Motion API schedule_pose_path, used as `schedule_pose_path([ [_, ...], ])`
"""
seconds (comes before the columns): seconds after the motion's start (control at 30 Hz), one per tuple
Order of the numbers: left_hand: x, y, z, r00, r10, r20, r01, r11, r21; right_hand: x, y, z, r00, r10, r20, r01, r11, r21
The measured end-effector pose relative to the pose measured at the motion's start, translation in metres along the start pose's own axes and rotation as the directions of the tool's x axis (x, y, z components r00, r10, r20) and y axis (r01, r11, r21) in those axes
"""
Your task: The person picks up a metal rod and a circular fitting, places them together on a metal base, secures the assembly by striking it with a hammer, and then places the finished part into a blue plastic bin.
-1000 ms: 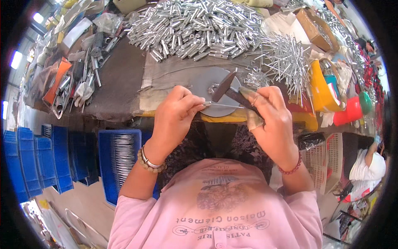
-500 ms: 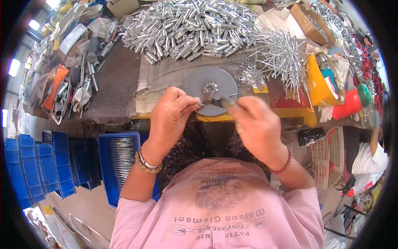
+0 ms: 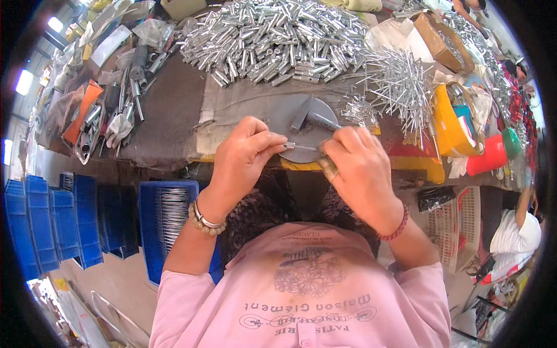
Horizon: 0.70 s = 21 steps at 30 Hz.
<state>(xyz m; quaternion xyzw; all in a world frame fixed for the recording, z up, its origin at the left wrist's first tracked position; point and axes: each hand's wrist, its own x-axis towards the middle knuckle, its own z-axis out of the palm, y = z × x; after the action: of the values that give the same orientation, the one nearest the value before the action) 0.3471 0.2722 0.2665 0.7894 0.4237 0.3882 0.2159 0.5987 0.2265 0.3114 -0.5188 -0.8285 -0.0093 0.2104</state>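
Note:
Over a round grey metal disc [image 3: 277,116], my left hand [image 3: 243,153] pinches a short silver metal tube [image 3: 289,145] between thumb and fingertips. A thin metal rod [image 3: 305,148] runs from the tube toward the fingers of my right hand [image 3: 361,162]. My right hand is closed round the handle of a hammer [image 3: 322,120]. Its dark head sits over the disc, beyond the tube. Whether the rod's far end is also gripped by my right fingers is hard to see.
A large heap of silver tubes [image 3: 272,43] lies beyond the disc, with thin metal rods [image 3: 400,87] to its right. Tools [image 3: 125,95] crowd the bench's left. A cut yellow container [image 3: 449,127] and red cup [image 3: 486,155] stand right. A blue crate [image 3: 152,232] of rods sits lower left.
The hammer has swung away from me, its head now farther up the disc. The rod between my hands now shows plainly. My left hand keeps its pinch.

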Motion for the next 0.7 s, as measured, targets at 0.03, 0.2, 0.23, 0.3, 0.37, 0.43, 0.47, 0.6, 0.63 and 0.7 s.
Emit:
schedule_pose_path([
  [0.03,-0.001,0.000,0.000,1.000,-0.008,0.000,0.008,1.000,-0.019,-0.005,-0.004,0.005,0.999,0.015,-0.046,-0.014,1.000,0.005],
  [0.2,-0.006,0.010,0.006,0.996,-0.008,-0.091,0.005,0.999,-0.036,-0.016,-0.015,0.007,0.976,0.191,0.102,-0.213,0.934,0.286],
  [0.23,-0.008,0.016,0.009,0.983,0.010,-0.184,-0.015,0.999,-0.028,-0.015,-0.014,0.006,0.925,0.259,0.280,-0.364,0.814,0.452],
  [0.3,-0.023,0.018,0.017,0.970,-0.048,-0.237,0.030,0.997,-0.076,-0.022,-0.009,0.013,0.852,0.244,0.464,-0.510,0.588,0.628],
  [0.37,-0.045,0.029,0.022,0.922,-0.355,-0.156,0.277,0.884,-0.376,-0.024,-0.016,0.015,0.794,0.257,0.551,-0.604,0.438,0.666],
  [0.43,-0.047,0.041,0.022,0.874,-0.483,-0.049,0.396,0.767,-0.505,-0.027,-0.021,0.016,0.728,0.252,0.637,-0.685,0.278,0.673],
  [0.47,-0.048,0.045,0.023,0.813,-0.577,0.077,0.496,0.617,-0.610,-0.029,-0.024,0.017,0.726,0.258,0.638,-0.688,0.237,0.686],
  [0.6,-0.050,0.042,0.027,0.791,-0.599,0.128,0.499,0.509,-0.702,-0.036,-0.034,0.018,0.735,0.256,0.627,-0.672,0.160,0.723],
  [0.63,-0.050,0.042,0.027,0.789,-0.601,0.124,0.498,0.508,-0.703,-0.037,-0.036,0.019,0.736,0.252,0.628,-0.672,0.162,0.722],
  [0.7,-0.051,0.043,0.026,0.775,-0.607,0.177,0.503,0.422,-0.754,-0.039,-0.042,0.023,0.759,0.258,0.598,-0.649,0.214,0.730],
])
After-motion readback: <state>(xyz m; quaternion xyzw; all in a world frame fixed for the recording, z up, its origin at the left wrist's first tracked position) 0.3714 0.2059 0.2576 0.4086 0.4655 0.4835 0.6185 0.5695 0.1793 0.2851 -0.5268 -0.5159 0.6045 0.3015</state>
